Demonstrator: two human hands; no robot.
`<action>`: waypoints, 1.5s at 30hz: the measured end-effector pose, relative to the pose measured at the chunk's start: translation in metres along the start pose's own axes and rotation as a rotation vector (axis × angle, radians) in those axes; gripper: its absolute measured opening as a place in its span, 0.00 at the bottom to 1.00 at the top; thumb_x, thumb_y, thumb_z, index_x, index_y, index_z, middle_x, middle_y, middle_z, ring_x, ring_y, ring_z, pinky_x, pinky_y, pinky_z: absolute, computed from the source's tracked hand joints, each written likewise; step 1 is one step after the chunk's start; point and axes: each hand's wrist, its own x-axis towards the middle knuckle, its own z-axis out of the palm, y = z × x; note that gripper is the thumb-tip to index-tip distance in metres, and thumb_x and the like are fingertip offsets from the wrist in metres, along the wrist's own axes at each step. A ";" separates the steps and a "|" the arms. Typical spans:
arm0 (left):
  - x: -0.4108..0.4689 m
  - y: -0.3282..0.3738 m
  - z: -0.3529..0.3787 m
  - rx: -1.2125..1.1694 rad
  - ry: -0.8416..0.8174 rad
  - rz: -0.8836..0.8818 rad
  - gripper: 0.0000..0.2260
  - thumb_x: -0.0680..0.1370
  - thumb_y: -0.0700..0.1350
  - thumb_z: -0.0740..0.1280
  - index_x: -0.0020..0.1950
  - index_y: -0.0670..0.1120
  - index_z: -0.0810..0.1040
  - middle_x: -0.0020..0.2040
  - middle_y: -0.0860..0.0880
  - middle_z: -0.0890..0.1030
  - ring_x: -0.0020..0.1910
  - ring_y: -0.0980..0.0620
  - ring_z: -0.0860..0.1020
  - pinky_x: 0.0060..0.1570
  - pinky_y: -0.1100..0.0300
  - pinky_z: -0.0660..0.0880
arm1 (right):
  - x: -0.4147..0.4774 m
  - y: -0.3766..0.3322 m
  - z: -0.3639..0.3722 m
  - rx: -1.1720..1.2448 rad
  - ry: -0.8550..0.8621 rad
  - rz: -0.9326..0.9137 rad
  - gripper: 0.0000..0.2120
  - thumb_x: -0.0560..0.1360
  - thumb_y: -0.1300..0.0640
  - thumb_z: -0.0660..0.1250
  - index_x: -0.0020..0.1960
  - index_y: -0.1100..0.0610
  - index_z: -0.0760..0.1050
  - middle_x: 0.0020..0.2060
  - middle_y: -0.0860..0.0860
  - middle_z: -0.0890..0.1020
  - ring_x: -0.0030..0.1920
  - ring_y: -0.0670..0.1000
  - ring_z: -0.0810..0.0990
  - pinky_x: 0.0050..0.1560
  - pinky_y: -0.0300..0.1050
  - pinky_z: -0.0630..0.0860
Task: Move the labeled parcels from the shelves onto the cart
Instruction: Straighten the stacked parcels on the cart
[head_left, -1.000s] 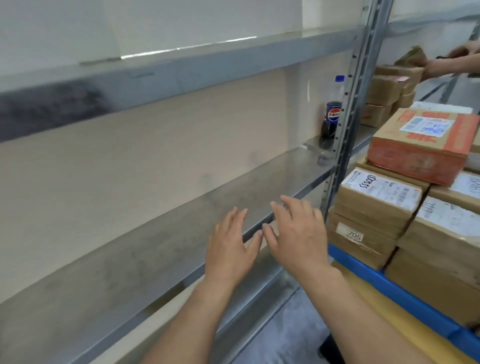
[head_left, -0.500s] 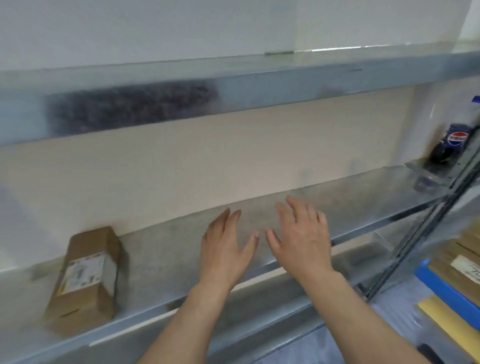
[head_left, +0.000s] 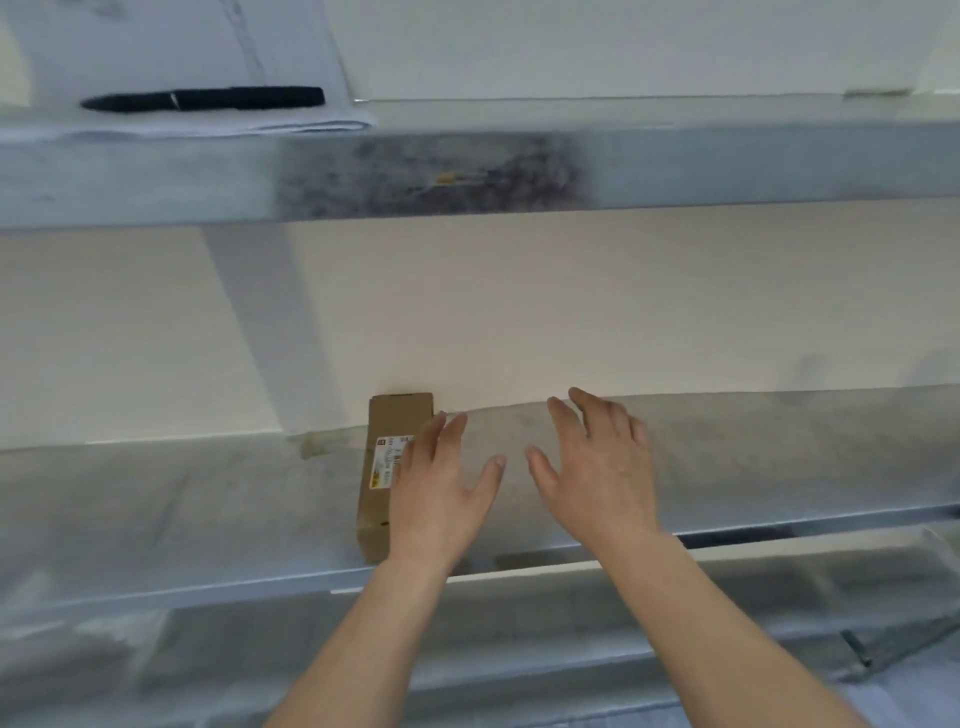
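Item: cardboard parcel (head_left: 388, 457), long and narrow, brown, with a white-and-yellow printed label on top. It lies flat on the metal shelf (head_left: 182, 509), far end against the cream wall, near end at the shelf's front edge.

Left hand (head_left: 439, 493): overlaps the parcel's right edge, fingers straight and spread, grasping nothing; contact with the parcel cannot be told.

Right hand (head_left: 597, 478): right of the parcel, beyond the left hand, over bare shelf, fingers extended, released.

Above the parcel: upper shelf (head_left: 727, 166), its front lip dark-smudged.

Above and left of the parcel: black pen (head_left: 208, 98) lying on white papers (head_left: 301, 62).
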 end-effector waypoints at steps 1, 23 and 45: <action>0.001 -0.012 -0.004 0.002 0.010 -0.020 0.28 0.76 0.61 0.59 0.72 0.47 0.66 0.73 0.47 0.65 0.71 0.46 0.63 0.68 0.52 0.60 | 0.002 -0.009 0.005 -0.002 -0.017 -0.008 0.23 0.65 0.46 0.70 0.53 0.60 0.81 0.52 0.58 0.82 0.48 0.60 0.81 0.48 0.52 0.76; -0.005 -0.099 -0.030 -0.390 -0.269 -0.316 0.21 0.81 0.51 0.59 0.74 0.54 0.61 0.59 0.58 0.74 0.54 0.56 0.75 0.59 0.54 0.74 | -0.006 -0.094 0.079 0.662 -0.677 0.249 0.15 0.81 0.52 0.57 0.66 0.55 0.69 0.63 0.51 0.77 0.62 0.52 0.75 0.55 0.39 0.70; -0.030 0.071 0.032 -0.687 -0.441 0.146 0.31 0.75 0.36 0.65 0.60 0.72 0.62 0.55 0.69 0.74 0.60 0.64 0.72 0.55 0.76 0.66 | -0.072 0.059 -0.048 0.609 -0.245 0.491 0.22 0.78 0.59 0.57 0.71 0.47 0.61 0.61 0.45 0.76 0.56 0.49 0.75 0.56 0.50 0.75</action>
